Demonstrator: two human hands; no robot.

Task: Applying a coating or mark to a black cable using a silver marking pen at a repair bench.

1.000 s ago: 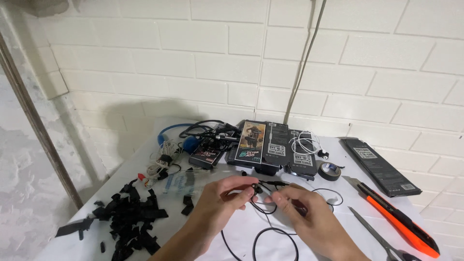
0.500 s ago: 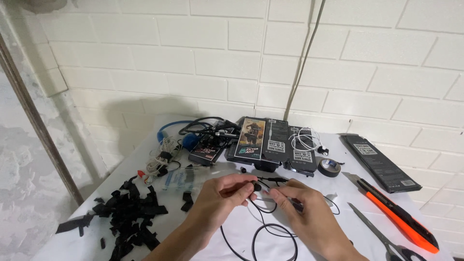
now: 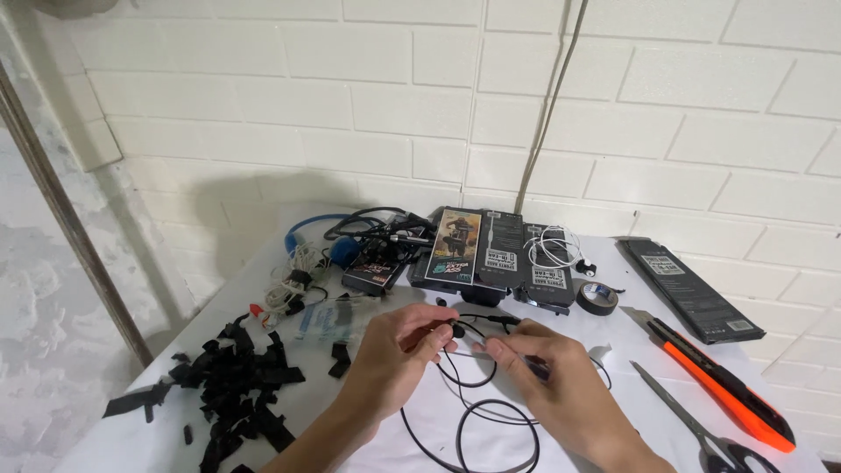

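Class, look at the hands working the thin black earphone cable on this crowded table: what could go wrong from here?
1. The black cable loops loosely under both hands and could tangle or kink.
2. The left hand pinches a tiny earbud; a hard pull might strain the joint.
3. The orange utility knife and scissors lie close by the right hand.

White table bears black scraps, boxes, knife.

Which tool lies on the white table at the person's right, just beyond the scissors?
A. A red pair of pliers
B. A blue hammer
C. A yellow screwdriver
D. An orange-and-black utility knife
D: an orange-and-black utility knife lies slantwise on the white table, beside the metal scissors, to the right of the right hand working the thin black cable.
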